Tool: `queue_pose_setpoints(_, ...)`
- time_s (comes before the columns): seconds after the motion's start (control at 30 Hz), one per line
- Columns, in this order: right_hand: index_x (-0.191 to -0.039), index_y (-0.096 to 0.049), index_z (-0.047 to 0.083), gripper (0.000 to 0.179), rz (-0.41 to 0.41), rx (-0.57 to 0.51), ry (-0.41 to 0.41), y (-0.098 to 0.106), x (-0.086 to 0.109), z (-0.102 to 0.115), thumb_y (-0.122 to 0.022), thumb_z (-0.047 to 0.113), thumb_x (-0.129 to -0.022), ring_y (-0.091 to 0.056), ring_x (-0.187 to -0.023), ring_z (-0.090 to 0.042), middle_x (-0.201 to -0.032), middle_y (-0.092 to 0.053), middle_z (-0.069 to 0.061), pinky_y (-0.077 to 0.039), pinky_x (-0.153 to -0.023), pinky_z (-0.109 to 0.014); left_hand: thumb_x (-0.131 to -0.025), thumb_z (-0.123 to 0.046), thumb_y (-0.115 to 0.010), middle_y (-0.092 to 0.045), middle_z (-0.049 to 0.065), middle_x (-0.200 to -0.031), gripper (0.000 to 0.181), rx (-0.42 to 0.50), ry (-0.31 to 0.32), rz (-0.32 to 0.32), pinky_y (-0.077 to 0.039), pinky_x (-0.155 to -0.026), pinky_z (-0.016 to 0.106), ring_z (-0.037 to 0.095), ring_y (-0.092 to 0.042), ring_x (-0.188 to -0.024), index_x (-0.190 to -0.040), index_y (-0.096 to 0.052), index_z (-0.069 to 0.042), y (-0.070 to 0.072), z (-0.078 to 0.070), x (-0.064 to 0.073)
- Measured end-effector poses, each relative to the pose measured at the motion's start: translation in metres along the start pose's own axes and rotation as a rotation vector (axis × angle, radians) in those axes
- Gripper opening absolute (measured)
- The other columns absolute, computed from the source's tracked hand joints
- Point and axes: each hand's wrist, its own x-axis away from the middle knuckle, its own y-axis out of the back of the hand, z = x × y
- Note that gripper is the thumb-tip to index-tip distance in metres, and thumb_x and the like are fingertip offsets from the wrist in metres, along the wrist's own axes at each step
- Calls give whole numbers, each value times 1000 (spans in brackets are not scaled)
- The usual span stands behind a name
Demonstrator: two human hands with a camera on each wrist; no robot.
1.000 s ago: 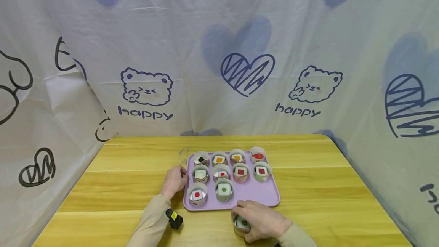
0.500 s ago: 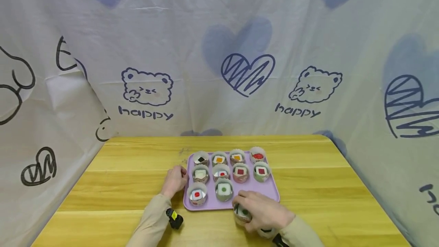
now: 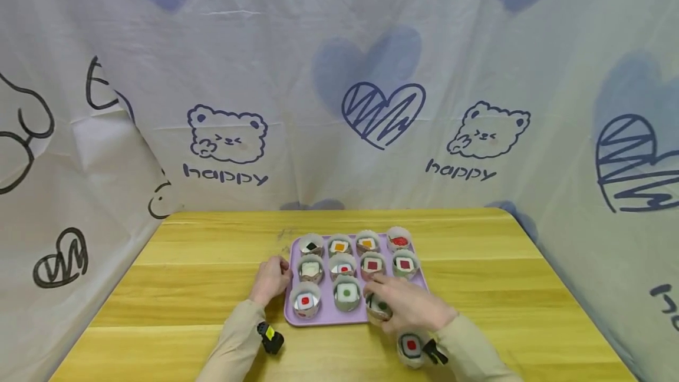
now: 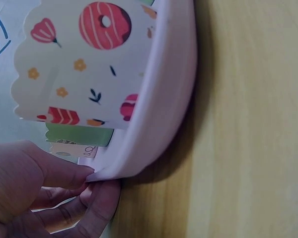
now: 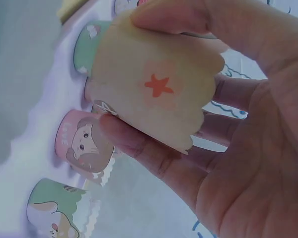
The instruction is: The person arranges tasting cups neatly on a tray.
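Observation:
My left hand (image 3: pixel 270 280) pinches the left rim of a lilac tray (image 3: pixel 326 313); the left wrist view shows thumb and fingertips on that rim (image 4: pixel 166 104). In my right hand (image 3: pixel 414 304) is a paper baking cup (image 5: pixel 156 89), cream with an orange starfish print, pinched between thumb and fingers. Inside it sits a white piece with a green dot (image 3: pixel 382 306). The hand holds this cup over the tray's front row, right of another green-dot cup (image 3: pixel 347 293). Whether its base touches the tray is hidden.
Filled paper cups stand in rows on the tray, including a red-topped one (image 3: pixel 399 240) at back right and a red-centred one (image 3: pixel 305 300) at front left. Another cup (image 3: pixel 411 348) stands on the wooden table (image 3: pixel 201 287), beneath the right wrist. A printed cloth (image 3: pixel 307 158) hangs behind.
My right hand has carried the green-dot cup from the table in front of the tray forward and over it. The cup beneath the right wrist has come into sight. My left hand stays put.

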Motion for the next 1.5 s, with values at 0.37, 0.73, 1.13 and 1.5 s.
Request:
queue_pose_setpoints(0.37, -145, -50, 4, 76, 39, -53, -94, 1, -14, -14, -80, 21, -77, -53, -134, -37, -147, -53, -21, -44, -111, -52, -88, -4, -61, -70, 18, -92, 15, 5, 8, 7, -53, -67, 31, 23, -62, -78, -98, -67, 5, 1, -1, 0)
queue_pose_setpoints(0.73, -143, -52, 3, 71, 51, -49, -113, -5, -23, -20, -79, 16, -78, -52, -135, -38, -147, -52, -22, -44, -111, -54, -90, -4, -60, -69, 18, -92, 15, 14, 15, 12, -52, -66, 30, 22, -61, -77, -100, -67, 5, -1, -1, 0)
queue_pose_setpoints(1.13, -144, -52, 6, 74, 70, -53, -157, -8, -26, -21, -81, 13, -76, -50, -138, -37, -150, -50, -21, -42, -113, -54, -89, -4, -61, -69, 15, -86, 11, -12, -13, -24, -50, -64, 29, 21, -61, -74, -94, -67, 4, -1, -2, 2)
queue_pose_setpoints(1.5, -138, -57, 7, 68, 5, -77, -140, -12, -24, -25, -79, 2, -73, -53, -133, -38, -145, -54, -20, -45, -109, -56, -89, -4, -61, -68, 15, -88, 11, -6, -4, -20, -51, -66, 30, 22, -61, -75, -95, -67, 4, -1, -1, 1)
